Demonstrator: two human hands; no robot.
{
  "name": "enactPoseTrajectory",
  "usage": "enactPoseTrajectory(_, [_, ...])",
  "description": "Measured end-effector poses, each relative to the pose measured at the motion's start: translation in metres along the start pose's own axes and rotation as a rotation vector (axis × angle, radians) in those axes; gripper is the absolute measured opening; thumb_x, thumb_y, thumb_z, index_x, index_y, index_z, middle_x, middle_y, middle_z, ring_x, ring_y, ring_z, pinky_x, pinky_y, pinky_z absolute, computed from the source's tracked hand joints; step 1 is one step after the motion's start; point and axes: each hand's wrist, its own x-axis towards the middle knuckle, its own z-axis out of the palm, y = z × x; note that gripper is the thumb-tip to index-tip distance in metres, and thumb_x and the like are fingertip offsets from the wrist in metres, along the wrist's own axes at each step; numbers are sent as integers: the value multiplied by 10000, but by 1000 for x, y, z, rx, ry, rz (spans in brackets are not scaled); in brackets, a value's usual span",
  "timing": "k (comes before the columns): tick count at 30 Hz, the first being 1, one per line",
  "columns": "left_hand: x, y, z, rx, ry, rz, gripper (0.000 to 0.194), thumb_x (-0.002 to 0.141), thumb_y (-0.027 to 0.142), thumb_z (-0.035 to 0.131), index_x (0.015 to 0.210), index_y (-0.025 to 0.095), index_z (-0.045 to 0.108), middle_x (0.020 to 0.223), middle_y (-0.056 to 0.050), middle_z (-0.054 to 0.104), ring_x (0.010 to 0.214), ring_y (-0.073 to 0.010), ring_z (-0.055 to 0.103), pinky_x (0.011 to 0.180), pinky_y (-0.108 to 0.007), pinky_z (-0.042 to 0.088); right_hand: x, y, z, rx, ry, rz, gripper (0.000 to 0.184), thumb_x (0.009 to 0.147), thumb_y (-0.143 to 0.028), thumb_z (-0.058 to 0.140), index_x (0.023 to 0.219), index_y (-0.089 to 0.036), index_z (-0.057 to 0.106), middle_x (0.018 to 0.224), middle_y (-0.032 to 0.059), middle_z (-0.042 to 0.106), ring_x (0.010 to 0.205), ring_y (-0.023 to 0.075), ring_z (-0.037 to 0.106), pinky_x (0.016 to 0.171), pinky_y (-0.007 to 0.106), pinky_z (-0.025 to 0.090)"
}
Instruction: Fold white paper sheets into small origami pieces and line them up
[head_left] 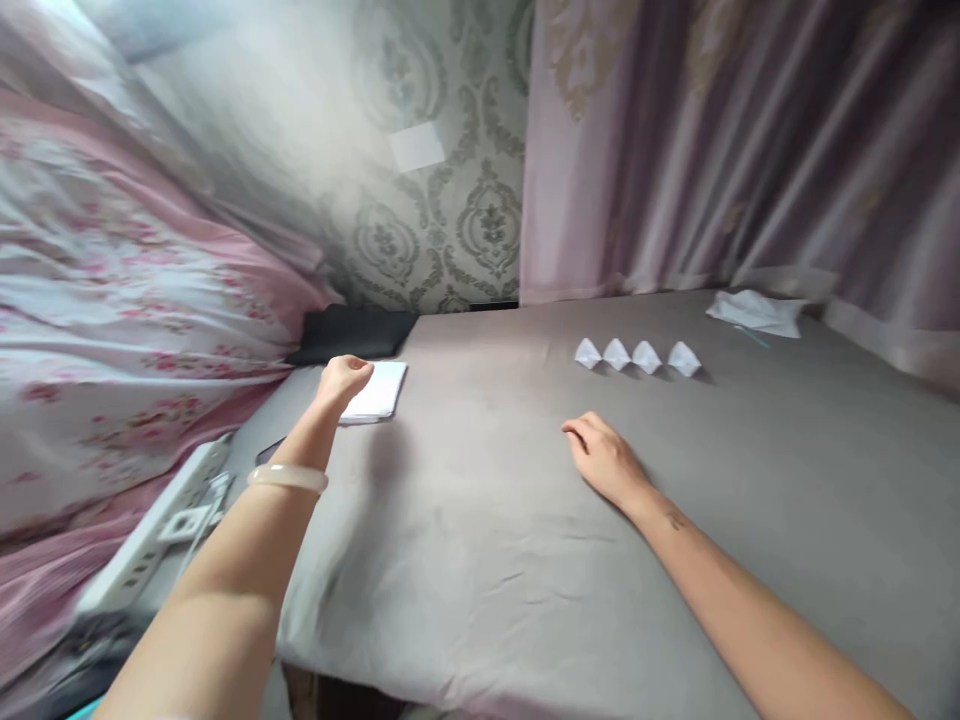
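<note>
My left hand [344,381] is closed, its fingers pressed together, over the near left side of a stack of white paper sheets [384,390]. Whatever those fingers might hold is hidden. A pale bangle [288,478] circles the left wrist. On the grey cloth lies my right hand [604,462], back upward, with fingers curled in and nothing visible in them. Beyond it, several small folded white paper pieces [646,358] stand in a row, apart from the hand.
A grey cloth [480,530] covers the table. Dark folded material [352,333] lies behind the paper stack. Crumpled white paper [754,312] sits far right near the pink curtain [570,200]. A white power strip [154,530] runs along the left edge beside flowered fabric [135,300].
</note>
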Motion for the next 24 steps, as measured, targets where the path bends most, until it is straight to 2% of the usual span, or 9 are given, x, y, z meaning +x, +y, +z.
enactPoseTrajectory(3, [6,-27,-14,89,28,-86,315,774,375,526,932,123,630,859,-98,687,858,-261,644,680,-306,484,3,3,4,-33,26,-20,240,900,-194,435,978,-185,662,970,68,623,876,197,612,816,316,457])
enactPoseTrajectory(6, [7,-38,-7,132,-31,-68,374,752,397,558,1011,137,627,1023,-113,687,930,-257,646,731,-298,495,3,3,5,-59,32,-21,238,891,-208,443,982,-193,662,966,59,625,823,187,615,768,309,464])
enactPoseTrajectory(10, [7,-38,14,181,-146,-17,497,708,419,618,1115,135,599,1108,-121,672,1004,-251,632,818,-293,483,2,2,4,-74,34,-11,240,892,-228,438,981,-200,660,963,52,627,803,182,618,743,309,468])
enactPoseTrajectory(13, [9,-36,23,235,-206,4,520,672,493,648,1045,132,623,1108,-135,665,1025,-274,618,827,-307,476,2,2,5,-70,29,3,246,897,-243,430,984,-206,657,968,50,626,803,180,622,736,311,474])
enactPoseTrajectory(17, [13,-35,24,308,-248,10,608,576,573,702,990,134,627,1135,-161,640,1026,-311,608,798,-325,482,3,1,5,-60,28,5,245,896,-255,428,981,-213,655,975,53,628,813,182,625,739,316,481])
enactPoseTrajectory(24, [14,-34,16,364,-322,-5,766,563,575,709,1178,148,543,1256,-161,576,1116,-305,570,841,-305,467,2,1,4,-53,14,24,246,895,-261,429,990,-212,651,982,53,623,802,183,620,729,320,478])
